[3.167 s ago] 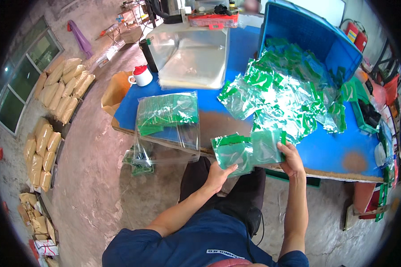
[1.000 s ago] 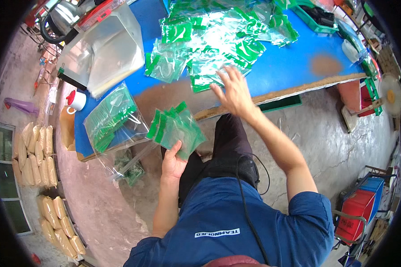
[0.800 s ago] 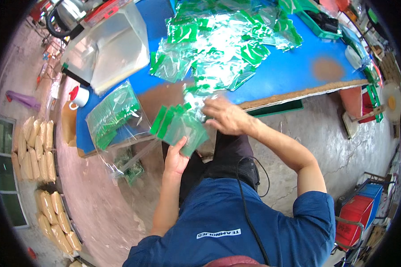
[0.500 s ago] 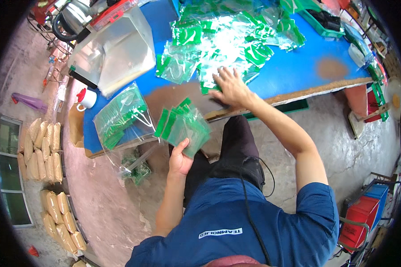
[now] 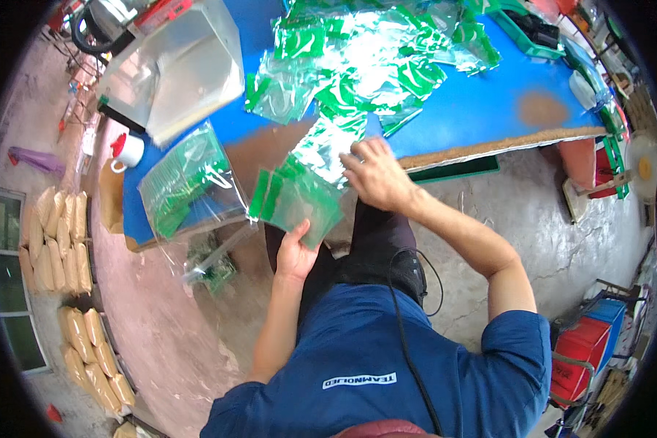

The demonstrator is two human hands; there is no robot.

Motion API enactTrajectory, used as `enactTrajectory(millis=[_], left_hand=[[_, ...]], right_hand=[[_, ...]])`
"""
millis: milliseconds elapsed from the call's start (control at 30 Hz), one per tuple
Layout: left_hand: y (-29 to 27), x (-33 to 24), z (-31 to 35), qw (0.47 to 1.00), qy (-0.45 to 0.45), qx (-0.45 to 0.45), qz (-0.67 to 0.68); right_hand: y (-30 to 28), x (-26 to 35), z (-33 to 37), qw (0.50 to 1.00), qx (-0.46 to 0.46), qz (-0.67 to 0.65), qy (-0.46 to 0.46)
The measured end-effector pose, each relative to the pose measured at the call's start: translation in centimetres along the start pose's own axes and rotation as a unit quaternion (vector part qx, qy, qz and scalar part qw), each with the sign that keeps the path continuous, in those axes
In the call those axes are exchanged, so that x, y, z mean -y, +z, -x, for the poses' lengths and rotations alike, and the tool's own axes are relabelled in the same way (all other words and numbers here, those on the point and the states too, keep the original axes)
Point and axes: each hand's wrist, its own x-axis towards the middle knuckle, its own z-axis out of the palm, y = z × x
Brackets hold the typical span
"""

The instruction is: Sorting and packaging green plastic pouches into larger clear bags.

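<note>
Fanned out in my left hand (image 5: pixel 296 255) is a stack of clear plastic bags with green bands (image 5: pixel 292 204), gripped at its lower edge between thumb and fingers. My right hand (image 5: pixel 376 175) is closed at the table's front edge, its curled fingers on the edge of a single shiny clear bag (image 5: pixel 330 142). That bag lies between the loose pile and the stack, its near end meeting the stack's top. The loose pile of green-banded clear bags (image 5: pixel 372 66) spreads over the far middle of the blue table (image 5: pixel 482 109).
Left on the table lie a large clear bag of green-banded bags (image 5: pixel 186 179), a white mug with red on top (image 5: pixel 128 152) and a translucent bin (image 5: pixel 190 73). A green tray (image 5: pixel 525 36) sits far right. Red and blue crates (image 5: pixel 580 358) stand on the floor at right.
My right hand has drawn a bag from the pile toward me, over the table's front edge to the stack. My left hand still holds the stack, shifted slightly. The view has shifted a little.
</note>
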Motion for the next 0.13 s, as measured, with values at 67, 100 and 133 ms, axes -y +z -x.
enactTrajectory(millis=[67, 100, 133], left_hand=[[0.5, 0.4, -0.7, 1.000, -0.003, -0.003, -0.011], [0.6, 0.8, -0.8, 1.000, 0.005, -0.021, 0.002], [0.7, 0.9, -1.1, 0.999, 0.011, -0.036, 0.013]], right_hand=[[0.5, 1.8, -0.2, 0.990, 0.039, -0.113, -0.080], [0.6, 2.0, -0.4, 0.989, 0.053, -0.096, -0.103], [0.3, 1.4, -1.2, 0.983, 0.052, -0.163, -0.072]])
